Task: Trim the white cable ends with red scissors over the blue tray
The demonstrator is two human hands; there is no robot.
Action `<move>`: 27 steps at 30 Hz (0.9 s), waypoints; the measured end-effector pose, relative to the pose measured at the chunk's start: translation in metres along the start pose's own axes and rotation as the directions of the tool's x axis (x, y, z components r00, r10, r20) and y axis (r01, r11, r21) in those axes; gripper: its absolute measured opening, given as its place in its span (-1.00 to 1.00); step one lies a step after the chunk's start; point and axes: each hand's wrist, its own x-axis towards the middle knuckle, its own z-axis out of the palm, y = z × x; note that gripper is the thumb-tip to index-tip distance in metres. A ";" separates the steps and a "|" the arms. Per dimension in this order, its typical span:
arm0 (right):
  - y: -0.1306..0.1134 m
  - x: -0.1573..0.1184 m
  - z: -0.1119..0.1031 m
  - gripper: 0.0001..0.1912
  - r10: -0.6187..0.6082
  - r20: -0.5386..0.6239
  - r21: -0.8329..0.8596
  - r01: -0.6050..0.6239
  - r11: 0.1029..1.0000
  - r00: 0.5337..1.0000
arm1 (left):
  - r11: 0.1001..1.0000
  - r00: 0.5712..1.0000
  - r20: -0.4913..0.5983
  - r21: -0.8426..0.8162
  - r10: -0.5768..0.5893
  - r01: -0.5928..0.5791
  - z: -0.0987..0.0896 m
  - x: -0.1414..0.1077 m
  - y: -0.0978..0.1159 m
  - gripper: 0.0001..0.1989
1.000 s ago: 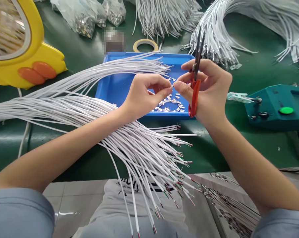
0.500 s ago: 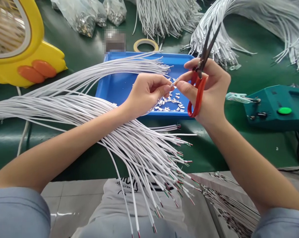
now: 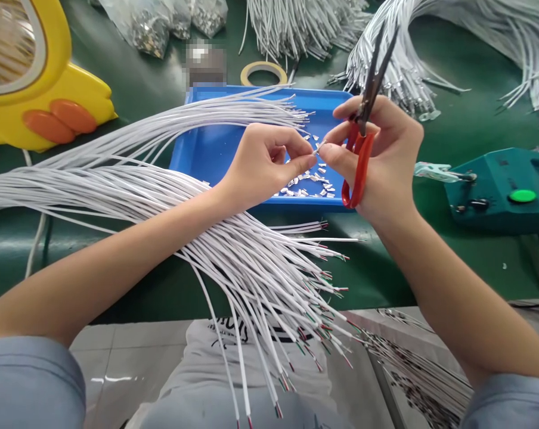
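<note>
Over the blue tray [image 3: 207, 152], my left hand [image 3: 265, 161] is closed, thumb and forefinger pinching a white cable [image 3: 319, 147] near its end. My right hand [image 3: 388, 161] meets it there, thumb and finger closed at the cable's tip. Scissors with red handles [image 3: 362, 170] hang on that same hand, their dark blades pointing up and slightly parted. Small white cut pieces [image 3: 312, 182] lie in the tray below the fingers. A thick bundle of white cables [image 3: 251, 256] with red, green and dark wire ends runs under my left forearm; another bundle [image 3: 234, 110] rests across the tray.
A roll of yellow tape [image 3: 263, 67] lies behind the tray, near bags of small metal parts [image 3: 151, 33]. More white cables [image 3: 386, 65] fill the back right. To the right stands a teal device [image 3: 502, 190] with a green button; a yellow duck-shaped object [image 3: 73, 83] is at left.
The view has shifted slightly. Both hands stay together over the tray, and my left fingertips have slid a little to the right along the cable. The scissors remain in my right hand.
</note>
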 end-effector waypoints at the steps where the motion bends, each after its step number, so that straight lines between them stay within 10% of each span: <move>1: 0.000 0.000 0.001 -0.75 0.005 -0.006 0.016 -0.005 1.000 1.000 | 1.000 1.000 -0.004 0.010 0.000 0.000 0.000 0.000 0.000 -0.85; 27: 0.014 -0.004 0.000 -0.75 -0.015 0.050 0.079 0.011 0.997 0.999 | 0.998 0.997 0.079 -0.066 0.011 -0.005 -0.001 0.002 0.003 -0.83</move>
